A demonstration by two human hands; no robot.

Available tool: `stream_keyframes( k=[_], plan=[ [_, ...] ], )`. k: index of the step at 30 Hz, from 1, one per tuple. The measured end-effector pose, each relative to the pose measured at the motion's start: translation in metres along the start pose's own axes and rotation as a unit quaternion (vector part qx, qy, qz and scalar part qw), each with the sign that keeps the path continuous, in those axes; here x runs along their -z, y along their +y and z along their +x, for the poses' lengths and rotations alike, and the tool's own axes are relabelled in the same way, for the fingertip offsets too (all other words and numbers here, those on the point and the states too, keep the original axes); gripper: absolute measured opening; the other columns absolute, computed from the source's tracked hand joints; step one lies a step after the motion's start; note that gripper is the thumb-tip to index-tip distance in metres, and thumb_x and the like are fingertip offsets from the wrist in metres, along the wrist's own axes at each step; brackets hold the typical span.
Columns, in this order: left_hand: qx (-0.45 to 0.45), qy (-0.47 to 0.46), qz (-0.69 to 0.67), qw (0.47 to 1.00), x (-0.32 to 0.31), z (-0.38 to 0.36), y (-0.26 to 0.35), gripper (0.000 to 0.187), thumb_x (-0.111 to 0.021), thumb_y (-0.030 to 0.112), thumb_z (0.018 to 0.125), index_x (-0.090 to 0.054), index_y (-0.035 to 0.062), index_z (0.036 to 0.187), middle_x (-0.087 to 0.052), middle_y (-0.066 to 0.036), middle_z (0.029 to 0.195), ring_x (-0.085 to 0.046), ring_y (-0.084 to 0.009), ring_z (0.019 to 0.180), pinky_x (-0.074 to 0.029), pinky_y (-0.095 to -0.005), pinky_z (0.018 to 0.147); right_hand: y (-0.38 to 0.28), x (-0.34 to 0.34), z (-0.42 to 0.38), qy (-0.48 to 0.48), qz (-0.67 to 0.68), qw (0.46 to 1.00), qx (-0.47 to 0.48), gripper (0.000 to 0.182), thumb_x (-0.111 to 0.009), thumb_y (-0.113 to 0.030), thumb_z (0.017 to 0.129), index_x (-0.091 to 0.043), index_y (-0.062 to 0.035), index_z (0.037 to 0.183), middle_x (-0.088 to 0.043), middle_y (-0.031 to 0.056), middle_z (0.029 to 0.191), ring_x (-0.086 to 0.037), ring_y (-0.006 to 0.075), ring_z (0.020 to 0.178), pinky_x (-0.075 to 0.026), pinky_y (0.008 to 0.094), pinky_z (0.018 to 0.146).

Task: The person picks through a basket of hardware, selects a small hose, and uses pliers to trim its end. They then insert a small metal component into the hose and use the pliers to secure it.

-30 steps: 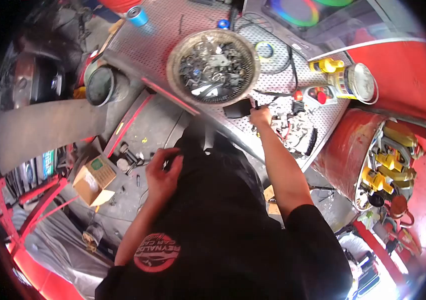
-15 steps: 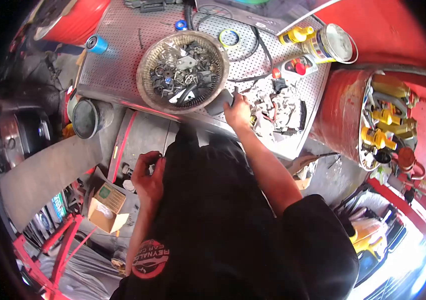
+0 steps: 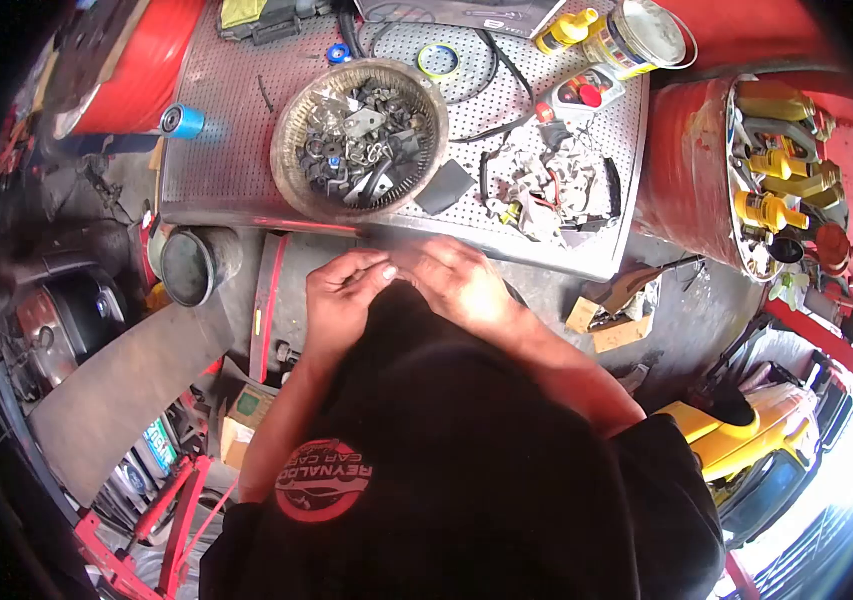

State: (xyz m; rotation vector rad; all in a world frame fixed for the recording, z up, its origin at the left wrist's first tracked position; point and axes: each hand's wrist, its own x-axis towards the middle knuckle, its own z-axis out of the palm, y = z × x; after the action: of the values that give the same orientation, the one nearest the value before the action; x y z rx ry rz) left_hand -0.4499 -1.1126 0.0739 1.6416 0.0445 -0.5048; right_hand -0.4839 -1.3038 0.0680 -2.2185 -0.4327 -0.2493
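Dark square piece [image 3: 444, 187]: lying on the tabletop [image 3: 226, 150], centre of the frame, just beside the round basin [image 3: 291, 190].
Left hand [image 3: 339, 302]: off the table's near edge, fingers bent; grip too blurred to tell if clenched on anything.
Right hand [image 3: 466, 290]: close against the left, fingers bent inward; grip equally impossible to tell.
Round basin: upper middle, filled with small metal and dark parts [image 3: 361, 140].
Crumpled pale heap [image 3: 546, 185]: right of the dark square piece.
Blue can [image 3: 182, 122]: upper left, on its side.

black square piece [image 3: 444, 187] | intact-edged, seemingly flat | lies askew on perforated tabletop [image 3: 231, 95], beside round basin [image 3: 278, 145]
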Motion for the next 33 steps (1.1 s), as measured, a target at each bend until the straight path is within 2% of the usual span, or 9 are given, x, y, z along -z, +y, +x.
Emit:
stream_keyframes(
  k=[4,7,11,14,17,21,25,29,33],
  plan=[
    [-0.012,-0.078,0.051,0.996,-0.005,0.008,0.000,0.009,-0.073,0.005,0.089,-0.065,0.0030,0.094,-0.064,0.003,0.080,-0.053,-0.0020,0.070,-0.044,-0.0203,0.062,-0.009,0.013,-0.005,-0.016,0.021,0.995,-0.096,0.022,-0.073,-0.009,0.078,-0.069,-0.0031,0.099,-0.066,0.0134,0.093,-0.067,0.0326,0.080,-0.057,0.0418,0.074],
    [0.037,-0.168,-0.007,0.985,-0.014,0.018,-0.026,0.010,-0.070,0.010,0.093,-0.067,0.0026,0.098,-0.066,0.001,0.085,-0.059,-0.0052,0.075,-0.049,-0.0238,0.067,-0.008,0.000,-0.026,0.039,0.070,0.972,-0.220,0.015,-0.071,-0.003,0.078,-0.068,-0.0025,0.093,-0.065,0.0102,0.084,-0.066,0.0234,0.069,-0.055,0.0342,0.065],
    [0.249,-0.256,-0.090,0.930,-0.058,0.052,-0.068,0.023,-0.067,0.024,0.097,-0.065,0.0030,0.105,-0.066,-0.003,0.091,-0.064,-0.0115,0.077,-0.057,-0.0297,0.068,-0.006,0.011,-0.071,0.196,0.359,0.733,-0.544,0.008,-0.065,-0.009,0.087,-0.063,-0.0015,0.089,-0.061,0.0027,0.071,-0.054,0.0116,0.058,-0.044,0.0256,0.055],
    [0.328,-0.284,-0.036,0.900,-0.125,0.076,-0.136,0.030,-0.069,0.033,0.094,-0.062,0.0048,0.103,-0.064,-0.004,0.087,-0.064,-0.0135,0.073,-0.058,-0.0339,0.062,0.000,0.025,-0.110,0.282,0.424,0.650,-0.564,0.018,-0.055,-0.017,0.092,-0.060,-0.0021,0.085,-0.059,0.0082,0.071,-0.051,0.0148,0.056,-0.041,0.0280,0.052],
    [0.322,-0.199,0.023,0.925,-0.203,0.094,-0.206,0.039,-0.071,0.035,0.090,-0.065,-0.0018,0.079,-0.066,-0.009,0.073,-0.064,-0.0163,0.058,-0.057,-0.0343,0.045,0.012,0.043,-0.145,0.259,0.466,0.639,-0.555,0.019,-0.055,-0.019,0.094,-0.060,-0.0012,0.089,-0.061,0.0103,0.076,-0.056,0.0177,0.061,-0.044,0.0293,0.054],
    [0.380,0.066,0.006,0.923,-0.272,0.114,-0.204,0.055,-0.067,0.049,0.090,-0.067,-0.0059,0.081,-0.071,-0.019,0.081,-0.071,-0.0294,0.069,-0.058,-0.0455,0.054,0.024,0.079,-0.158,0.217,0.469,0.675,-0.526,0.013,-0.058,-0.013,0.096,-0.063,-0.0011,0.093,-0.065,0.0071,0.078,-0.058,0.0134,0.064,-0.047,0.0261,0.061],
    [0.319,0.039,0.246,0.915,-0.310,0.161,-0.288,0.063,-0.062,0.057,0.089,-0.058,0.0031,0.121,-0.072,-0.022,0.107,-0.071,-0.0349,0.097,-0.053,-0.0535,0.081,0.051,0.108,-0.194,0.159,0.445,0.700,-0.535,0.010,-0.062,-0.006,0.093,-0.066,-0.0002,0.100,-0.065,0.0042,0.081,-0.058,0.0102,0.067,-0.047,0.0244,0.062],
    [0.188,-0.144,0.486,0.841,-0.306,0.178,-0.259,0.048,-0.064,0.042,0.086,-0.060,0.0086,0.120,-0.070,-0.016,0.116,-0.069,-0.0303,0.104,-0.052,-0.0496,0.082,0.065,0.125,-0.213,0.111,0.415,0.725,-0.538,0.010,-0.063,-0.007,0.094,-0.065,0.0008,0.100,-0.064,0.0029,0.078,-0.057,0.0092,0.068,-0.046,0.0240,0.063],
    [0.275,0.051,0.311,0.909,-0.291,0.157,-0.195,0.043,-0.052,0.042,0.094,-0.067,0.0044,0.108,-0.070,-0.017,0.110,-0.069,-0.0307,0.102,-0.055,-0.0463,0.080,0.080,0.130,-0.212,0.109,0.438,0.721,-0.525,0.010,-0.066,-0.004,0.091,-0.068,-0.0008,0.101,-0.062,-0.0004,0.074,-0.052,0.0052,0.063,-0.042,0.0205,0.058]
  ],
)
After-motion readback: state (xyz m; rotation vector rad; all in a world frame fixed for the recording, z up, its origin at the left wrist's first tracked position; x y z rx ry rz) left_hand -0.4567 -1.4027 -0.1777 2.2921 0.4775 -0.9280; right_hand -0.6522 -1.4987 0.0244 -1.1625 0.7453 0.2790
